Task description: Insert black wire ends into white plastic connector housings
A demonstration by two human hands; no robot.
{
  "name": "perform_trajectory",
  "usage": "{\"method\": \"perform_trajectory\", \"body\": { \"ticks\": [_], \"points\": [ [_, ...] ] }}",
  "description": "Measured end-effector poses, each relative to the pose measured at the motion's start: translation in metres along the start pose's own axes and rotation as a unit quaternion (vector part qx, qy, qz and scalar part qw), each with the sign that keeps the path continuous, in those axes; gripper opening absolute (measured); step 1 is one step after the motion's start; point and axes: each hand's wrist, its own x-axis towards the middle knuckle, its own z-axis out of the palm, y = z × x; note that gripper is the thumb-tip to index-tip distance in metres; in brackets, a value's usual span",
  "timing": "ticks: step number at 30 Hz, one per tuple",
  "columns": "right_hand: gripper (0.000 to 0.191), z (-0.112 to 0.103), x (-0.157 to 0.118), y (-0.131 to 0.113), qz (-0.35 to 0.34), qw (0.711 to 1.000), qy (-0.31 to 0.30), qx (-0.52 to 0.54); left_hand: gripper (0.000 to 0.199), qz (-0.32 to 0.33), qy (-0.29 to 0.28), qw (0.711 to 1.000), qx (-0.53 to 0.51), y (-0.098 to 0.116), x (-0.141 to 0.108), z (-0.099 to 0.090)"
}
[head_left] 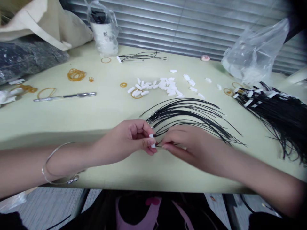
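A small white connector [152, 141] is pinched between the thumb and fingers of my left hand [134, 137]. Just to its right, my right hand [184, 140] has thumb and forefinger pressed together on a thin black wire [159, 146], which reaches the connector's right side. Behind both hands a loose fan of black wires [189, 113] with bare metal ends lies on the table. Farther back is a scattered pile of white connectors [165, 85]. Whether the wire's end sits inside the connector is too small to tell.
Bundled black wires with white connectors [283, 108] lie at the right, below a clear plastic bag [256, 54]. Rubber bands [76, 74] and a pen [64, 96] lie left. A bagged cup [105, 35] stands behind, near a cloth bag [52, 22].
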Motion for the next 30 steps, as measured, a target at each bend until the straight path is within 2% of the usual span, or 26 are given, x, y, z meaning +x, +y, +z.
{"method": "perform_trajectory", "body": {
  "ticks": [2,4,6,8,10,15,21,24,27,28,30],
  "points": [
    [0.019,-0.010,0.001,0.015,0.012,0.999,-0.019,0.047,0.009,0.035,-0.042,0.995,0.083,-0.003,-0.004,0.000],
    [0.014,-0.012,0.005,0.030,0.032,0.998,0.023,0.058,0.008,0.083,-0.085,0.971,0.209,-0.004,-0.008,-0.001],
    [0.008,-0.007,0.011,0.039,0.016,0.997,0.068,0.033,0.007,0.126,-0.111,0.934,0.314,-0.004,-0.011,-0.001],
    [0.007,0.002,0.018,0.042,-0.021,0.996,0.087,-0.002,0.008,0.148,-0.119,0.913,0.360,-0.002,-0.013,-0.001],
    [0.003,0.008,0.022,0.042,-0.045,0.995,0.085,-0.029,0.009,0.150,-0.127,0.908,0.369,-0.001,-0.012,-0.001],
    [0.006,0.008,0.024,0.040,-0.045,0.996,0.076,-0.028,0.009,0.137,-0.136,0.920,0.340,0.000,-0.012,-0.002],
    [0.002,0.008,0.023,0.041,-0.026,0.995,0.088,-0.023,0.007,0.073,-0.127,0.960,0.237,-0.004,-0.013,-0.003],
    [0.007,0.011,0.024,0.039,-0.012,0.997,0.070,-0.033,0.007,0.048,-0.131,0.978,0.155,-0.005,-0.012,-0.003],
    [0.010,0.006,0.021,0.040,-0.012,0.994,0.060,-0.087,0.009,0.037,-0.111,0.992,0.037,-0.004,-0.008,-0.003],
    [0.008,0.001,0.018,0.041,0.000,0.992,0.066,-0.105,0.009,0.034,-0.097,0.995,-0.001,-0.004,-0.006,-0.003],
    [0.005,-0.014,0.010,0.039,0.067,0.984,0.100,-0.133,0.010,0.028,-0.058,0.996,-0.062,-0.003,-0.002,-0.004]
  ]
}}
